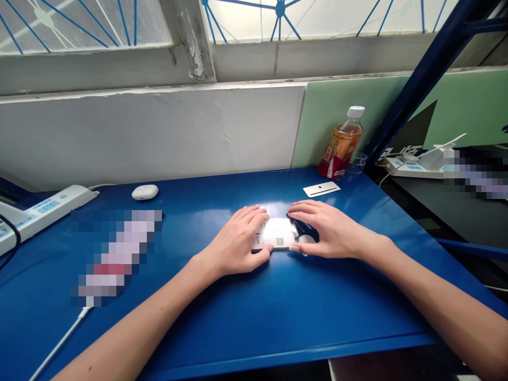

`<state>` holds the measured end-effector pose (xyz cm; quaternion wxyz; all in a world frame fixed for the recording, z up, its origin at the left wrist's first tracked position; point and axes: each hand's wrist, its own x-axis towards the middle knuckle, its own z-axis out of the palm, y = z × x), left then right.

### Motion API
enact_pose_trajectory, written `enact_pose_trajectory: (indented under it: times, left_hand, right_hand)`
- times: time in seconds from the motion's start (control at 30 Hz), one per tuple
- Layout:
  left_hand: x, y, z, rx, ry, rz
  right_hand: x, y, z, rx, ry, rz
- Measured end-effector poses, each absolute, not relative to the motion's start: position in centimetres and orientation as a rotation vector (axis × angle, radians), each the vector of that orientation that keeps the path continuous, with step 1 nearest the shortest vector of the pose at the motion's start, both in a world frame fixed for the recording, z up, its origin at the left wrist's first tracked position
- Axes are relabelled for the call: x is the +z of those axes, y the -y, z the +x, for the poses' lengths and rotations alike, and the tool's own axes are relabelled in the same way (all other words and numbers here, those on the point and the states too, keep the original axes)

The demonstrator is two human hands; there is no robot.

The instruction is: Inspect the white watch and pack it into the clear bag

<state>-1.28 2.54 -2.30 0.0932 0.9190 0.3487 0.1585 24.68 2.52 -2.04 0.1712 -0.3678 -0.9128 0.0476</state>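
Observation:
A small white box (pixel 279 233) with a printed label and a square code lies flat on the blue table, its top washed out by glare. My left hand (pixel 242 238) grips its left end, thumb along the near edge and fingers at the far side. At the right end, my right hand (pixel 327 227) curves around with its thumb and index fingertip against the corners. Under the right palm a round whitish thing (pixel 307 243) shows in part; what it is I cannot make out.
Behind the right hand are a flat white card (pixel 321 189) and a drink bottle (pixel 342 143) with a white cap. To the left lie a white earbud case (pixel 145 192), a power strip (pixel 51 211) and a blurred-out object (pixel 119 254) with a white cable. A blue post (pixel 420 79) slants up at right.

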Motion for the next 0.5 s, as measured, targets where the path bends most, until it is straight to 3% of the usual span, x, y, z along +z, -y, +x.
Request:
enact_pose_trajectory:
  times: [0.5]
  left_hand:
    - [-2.8,-2.0,-0.2,0.074,-1.102,2.735]
  right_hand:
    - [-2.8,-2.0,23.4,0.111,2.552,-1.022]
